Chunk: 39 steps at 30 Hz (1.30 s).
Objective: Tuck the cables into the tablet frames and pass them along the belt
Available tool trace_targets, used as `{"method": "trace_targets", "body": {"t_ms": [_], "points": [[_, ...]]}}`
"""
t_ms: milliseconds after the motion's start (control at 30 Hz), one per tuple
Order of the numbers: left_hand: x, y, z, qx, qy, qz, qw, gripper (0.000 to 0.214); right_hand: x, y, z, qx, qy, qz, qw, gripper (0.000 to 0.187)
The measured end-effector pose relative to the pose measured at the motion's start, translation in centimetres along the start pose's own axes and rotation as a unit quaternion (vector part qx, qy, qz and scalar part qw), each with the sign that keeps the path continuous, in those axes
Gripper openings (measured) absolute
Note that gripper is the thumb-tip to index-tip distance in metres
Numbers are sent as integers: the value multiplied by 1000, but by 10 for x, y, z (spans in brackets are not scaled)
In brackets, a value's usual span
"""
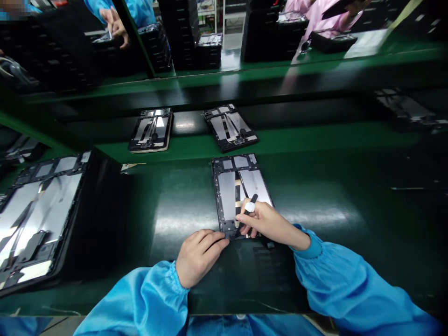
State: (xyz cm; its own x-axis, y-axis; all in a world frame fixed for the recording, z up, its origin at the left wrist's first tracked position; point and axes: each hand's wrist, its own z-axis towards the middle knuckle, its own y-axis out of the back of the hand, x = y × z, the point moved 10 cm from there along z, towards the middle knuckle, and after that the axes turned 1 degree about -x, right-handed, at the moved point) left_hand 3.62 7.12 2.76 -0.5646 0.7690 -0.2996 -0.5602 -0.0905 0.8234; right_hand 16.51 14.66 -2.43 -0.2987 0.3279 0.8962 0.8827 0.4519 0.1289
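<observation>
Currently in the right hand (268, 223): a black pen-shaped tool (254, 200), pinched narrowly between thumb and fingers, with a white band (249, 206) around one finger.
Left hand (201, 257): fingers lie closed together on the near edge of an open tablet frame (227, 196); I cannot tell whether it grips or only presses.
Frame's place: at 12 o'clock from the hands, flat on the dark green worktop (182, 219), silver panels facing up, a gold strip (238, 198) running down its middle.
Good handling: firm left-hand pressure would stop the frame sliding, while holding the tool close to its lower end gives the right hand finer control beside that strip.
Nearby: two more open tablet frames (151, 130) (229, 127) at 11 and 12 o'clock, and another (38, 219) at 9 o'clock, cut off by the view's left edge.
Hidden: the right fingers cover the tool's lower end, so what its tip touches is unclear.
Far edge: a co-worker's hand (114, 28) at 11 o'clock, partly cut off, near stacked black trays (209, 51).
</observation>
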Motion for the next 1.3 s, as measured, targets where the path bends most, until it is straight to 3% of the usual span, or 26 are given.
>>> {"method": "trace_targets", "body": {"t_ms": [267,533,633,900,1300], "points": [[-15,-5,0,67,-55,126,988,33,-2,3,0,-5,16,12,1000,25],[-11,-8,5,85,-37,93,991,33,-5,37,-34,-107,109,-61,986,25],[-7,-9,3,83,-30,79,993,33,-5,35,-36,-111,119,-102,981,25],[-6,-13,-2,56,-35,68,995,32,-8,33,-33,-119,117,-45,985,23],[-10,-15,2,64,-38,115,991,36,-4,34,-35,-130,118,-72,982,20]]}}
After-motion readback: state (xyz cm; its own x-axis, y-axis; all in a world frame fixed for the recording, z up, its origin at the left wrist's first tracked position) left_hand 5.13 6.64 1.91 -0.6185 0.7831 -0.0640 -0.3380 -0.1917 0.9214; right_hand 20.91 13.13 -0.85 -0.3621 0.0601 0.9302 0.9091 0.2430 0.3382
